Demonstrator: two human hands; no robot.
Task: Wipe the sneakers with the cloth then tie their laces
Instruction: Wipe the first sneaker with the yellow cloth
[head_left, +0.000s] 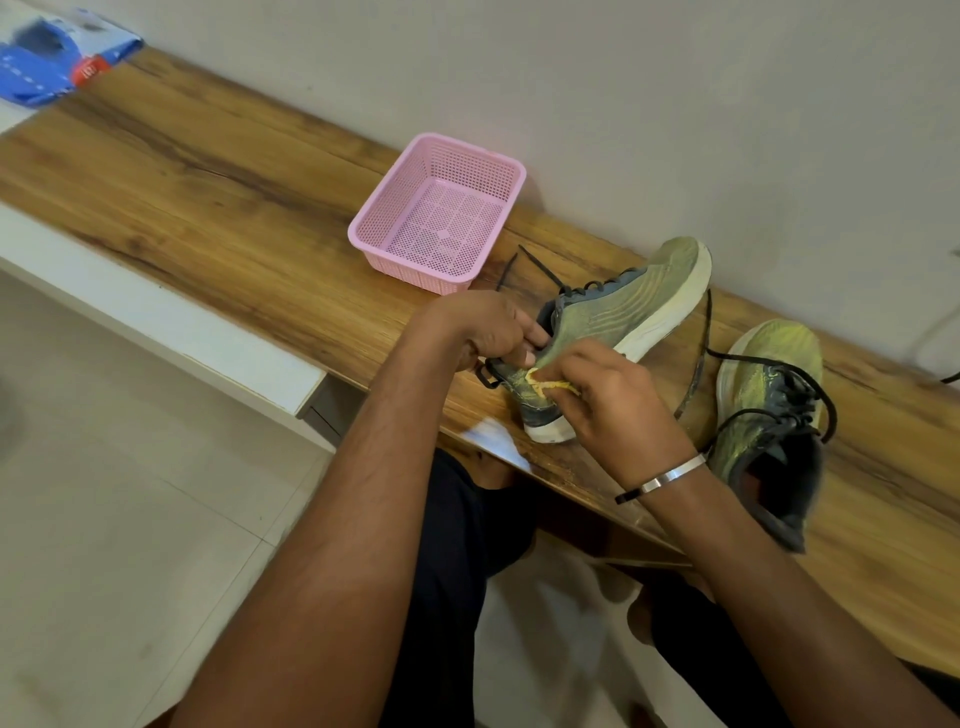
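Observation:
Two green sneakers with dark untied laces are on the wooden table (208, 197). The left sneaker (634, 306) is tilted on its side, sole toward the wall. My left hand (493, 327) grips its heel collar. My right hand (618, 405) holds a small yellow cloth (545, 385) bunched in its fingers and presses it against the sneaker's heel side. The right sneaker (769, 415) lies beside my right wrist, its loose laces (701, 364) trailing across the table.
A pink mesh basket (439, 210) with nothing in it stands just behind the sneakers, near the wall. A blue packet (47, 57) lies at the table's far left end. My knees are under the table edge, over a pale tiled floor.

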